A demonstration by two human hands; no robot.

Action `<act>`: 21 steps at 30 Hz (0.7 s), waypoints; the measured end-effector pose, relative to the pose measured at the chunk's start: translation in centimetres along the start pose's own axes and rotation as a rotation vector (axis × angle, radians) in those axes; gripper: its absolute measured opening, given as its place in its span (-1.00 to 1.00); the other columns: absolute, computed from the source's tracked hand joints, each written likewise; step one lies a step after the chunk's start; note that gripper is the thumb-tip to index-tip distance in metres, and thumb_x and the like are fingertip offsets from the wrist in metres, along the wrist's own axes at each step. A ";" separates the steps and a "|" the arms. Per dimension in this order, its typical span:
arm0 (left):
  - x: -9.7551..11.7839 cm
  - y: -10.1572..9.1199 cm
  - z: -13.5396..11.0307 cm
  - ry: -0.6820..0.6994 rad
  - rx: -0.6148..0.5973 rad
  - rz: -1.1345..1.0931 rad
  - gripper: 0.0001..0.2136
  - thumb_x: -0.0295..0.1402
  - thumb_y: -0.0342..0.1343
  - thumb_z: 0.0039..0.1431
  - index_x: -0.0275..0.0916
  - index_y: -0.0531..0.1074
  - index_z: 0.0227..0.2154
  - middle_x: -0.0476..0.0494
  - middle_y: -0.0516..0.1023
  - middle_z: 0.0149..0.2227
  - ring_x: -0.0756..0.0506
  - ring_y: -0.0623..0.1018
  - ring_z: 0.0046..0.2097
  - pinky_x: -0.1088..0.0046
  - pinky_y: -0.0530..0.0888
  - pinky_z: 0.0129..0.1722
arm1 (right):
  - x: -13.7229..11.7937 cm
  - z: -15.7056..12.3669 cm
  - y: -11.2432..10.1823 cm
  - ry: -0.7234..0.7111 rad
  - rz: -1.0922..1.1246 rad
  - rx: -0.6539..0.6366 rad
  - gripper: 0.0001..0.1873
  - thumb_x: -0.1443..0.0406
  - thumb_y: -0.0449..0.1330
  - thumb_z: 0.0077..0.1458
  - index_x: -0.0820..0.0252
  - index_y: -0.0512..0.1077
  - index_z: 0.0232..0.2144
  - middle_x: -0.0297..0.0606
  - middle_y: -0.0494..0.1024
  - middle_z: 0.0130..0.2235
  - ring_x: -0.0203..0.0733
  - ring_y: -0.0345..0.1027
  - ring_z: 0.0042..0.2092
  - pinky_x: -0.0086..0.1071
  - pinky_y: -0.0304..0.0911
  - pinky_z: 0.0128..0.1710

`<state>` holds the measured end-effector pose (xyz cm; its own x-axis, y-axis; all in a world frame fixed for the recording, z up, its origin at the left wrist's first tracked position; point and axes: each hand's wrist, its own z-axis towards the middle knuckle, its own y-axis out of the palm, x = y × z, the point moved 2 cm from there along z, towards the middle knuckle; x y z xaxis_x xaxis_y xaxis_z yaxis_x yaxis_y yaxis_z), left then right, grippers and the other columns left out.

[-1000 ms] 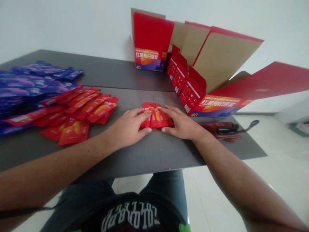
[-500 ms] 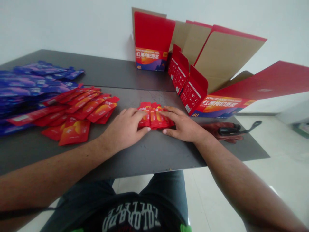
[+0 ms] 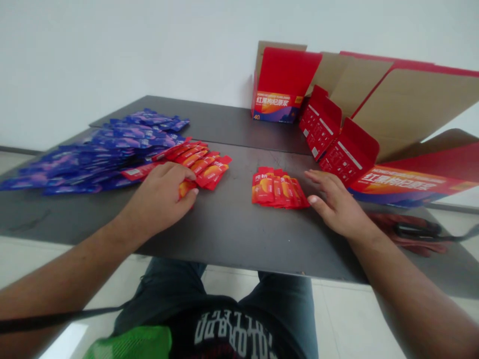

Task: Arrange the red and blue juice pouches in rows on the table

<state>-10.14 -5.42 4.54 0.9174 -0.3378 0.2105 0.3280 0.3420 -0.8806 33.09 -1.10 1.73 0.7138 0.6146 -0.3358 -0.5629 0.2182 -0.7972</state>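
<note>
While the right hand lies open on the dark tabletop, its fingers spread and just beside a neat, overlapping row of red sachets, the left hand curls over a single red sachet. That sachet sits at the near edge of a looser pile of red sachets, and how firmly the fingers grip it cannot be told. The row lies near the middle of the table, its small print too blurred to read.

To the far left, a broad heap of blue-purple sachets spreads behind the red pile, touching it. At the far right stands a red-and-kraft carton panel, its front printed in white with 红黑枸杞原浆 and with "40" in the lower left corner. Further right, an opened cardboard carton repeats the same characters along its long side, while the small print on its red flaps cannot be read. Beyond the near right table corner lies a dark red cloth item with a black looped object on it.
</note>
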 end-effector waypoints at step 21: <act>-5.8 4.5 4.1 0.268 -0.095 -0.048 -0.60 -0.15 0.15 0.34 -0.20 0.63 0.11 -0.33 0.59 0.26 -0.41 0.52 0.29 -0.08 0.42 0.31 | -16.0 14.1 15.7 0.979 1.023 -0.157 -0.37 0.34 0.13 0.49 0.11 0.01 0.46 -0.36 0.58 -0.32 -0.32 0.41 -0.53 -0.54 0.23 -0.67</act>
<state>-13.01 1.67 1.10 0.8049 -0.5756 0.1444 0.3357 0.2409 -0.9107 6.98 3.21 1.63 0.0591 -0.3298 -0.9422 -0.9926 -0.1193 -0.0205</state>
